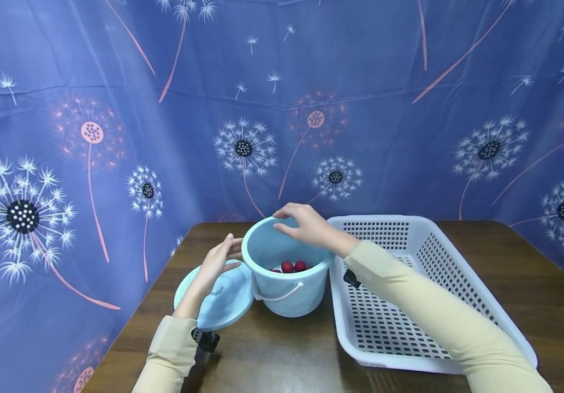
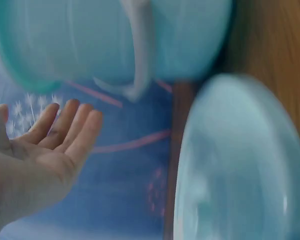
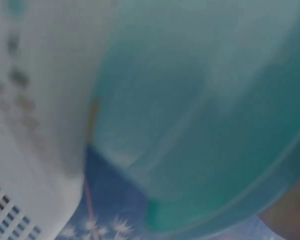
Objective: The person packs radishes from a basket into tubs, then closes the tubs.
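Note:
A light-blue bucket (image 1: 289,292) with a white handle (image 1: 282,295) stands upright on the table, several dark red balls (image 1: 288,267) lying inside at the bottom. Its blue lid (image 1: 225,300) lies to the left. My left hand (image 1: 215,265) is held above the lid beside the bucket, its fingers spread and nothing in them. In the left wrist view that palm (image 2: 45,165) is bare and apart from the bucket wall. Over the bucket's mouth, near the back right rim, my right hand (image 1: 306,224) has its fingers loosely bent, with nothing seen in them.
A white perforated basket (image 1: 473,284) stands right against the bucket's right side, under my right forearm. Brown wooden table (image 1: 272,360) runs beneath everything. A blue dandelion-patterned cloth (image 1: 385,109) hangs behind the table.

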Tool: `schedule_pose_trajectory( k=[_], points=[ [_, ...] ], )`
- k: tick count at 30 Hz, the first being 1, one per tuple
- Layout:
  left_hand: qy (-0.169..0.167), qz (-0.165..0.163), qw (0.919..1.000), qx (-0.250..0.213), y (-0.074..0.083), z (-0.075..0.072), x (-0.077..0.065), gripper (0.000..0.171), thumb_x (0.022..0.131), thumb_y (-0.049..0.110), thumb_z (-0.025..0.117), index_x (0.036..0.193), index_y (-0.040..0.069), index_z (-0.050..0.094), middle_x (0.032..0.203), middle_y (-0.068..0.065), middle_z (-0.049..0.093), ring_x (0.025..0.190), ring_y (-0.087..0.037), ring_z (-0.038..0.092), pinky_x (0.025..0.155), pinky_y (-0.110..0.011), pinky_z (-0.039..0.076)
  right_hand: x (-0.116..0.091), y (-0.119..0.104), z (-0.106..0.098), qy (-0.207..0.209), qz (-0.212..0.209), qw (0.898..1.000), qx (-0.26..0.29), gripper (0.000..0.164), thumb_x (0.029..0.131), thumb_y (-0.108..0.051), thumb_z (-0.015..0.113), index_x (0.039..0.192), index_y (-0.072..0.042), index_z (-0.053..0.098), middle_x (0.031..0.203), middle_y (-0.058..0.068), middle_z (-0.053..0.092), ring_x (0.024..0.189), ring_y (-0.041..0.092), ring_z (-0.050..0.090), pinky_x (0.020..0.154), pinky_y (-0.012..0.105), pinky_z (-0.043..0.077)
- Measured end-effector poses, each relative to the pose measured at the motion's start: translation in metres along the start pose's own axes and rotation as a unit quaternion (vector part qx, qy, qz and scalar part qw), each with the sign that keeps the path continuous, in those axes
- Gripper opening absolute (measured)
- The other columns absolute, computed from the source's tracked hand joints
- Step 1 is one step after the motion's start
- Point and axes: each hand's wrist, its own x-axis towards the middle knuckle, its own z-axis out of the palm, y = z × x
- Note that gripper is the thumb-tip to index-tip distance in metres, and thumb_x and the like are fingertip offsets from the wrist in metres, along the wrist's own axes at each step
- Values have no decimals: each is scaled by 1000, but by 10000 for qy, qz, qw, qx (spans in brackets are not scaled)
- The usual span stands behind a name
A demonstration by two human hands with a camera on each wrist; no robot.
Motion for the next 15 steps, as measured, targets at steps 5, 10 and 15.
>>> schedule_pose_trajectory(
  k=[5,10,15],
  points=[
    [374,-133,9957,832,-11,-34,-11,67,100,51,29,137,-3,41,137,-24,47,128,-39,44,106,-49,37,1,-26,2,51,51,10000,32,35,93,-24,59,123,-5,60,123,10,61,115,23,57,98,38,46],
    [657,-599,9874,1312,-35,-62,-19,68,100,51,28,139,-4,37,139,-25,44,132,-39,37,110,-51,30,3,-51,12,-82,2,9998,159,41,93,-24,58,129,-4,54,131,11,56,124,23,50,105,39,41],
    [701,-992,9817,1467,-50,-76,-30,68,101,49,27,141,-5,33,141,-26,41,134,-41,32,112,-51,26,4,-73,27,-562,63,9978,339,49,94,-27,57,136,-4,47,139,10,49,130,22,44,107,37,38]
  ],
)
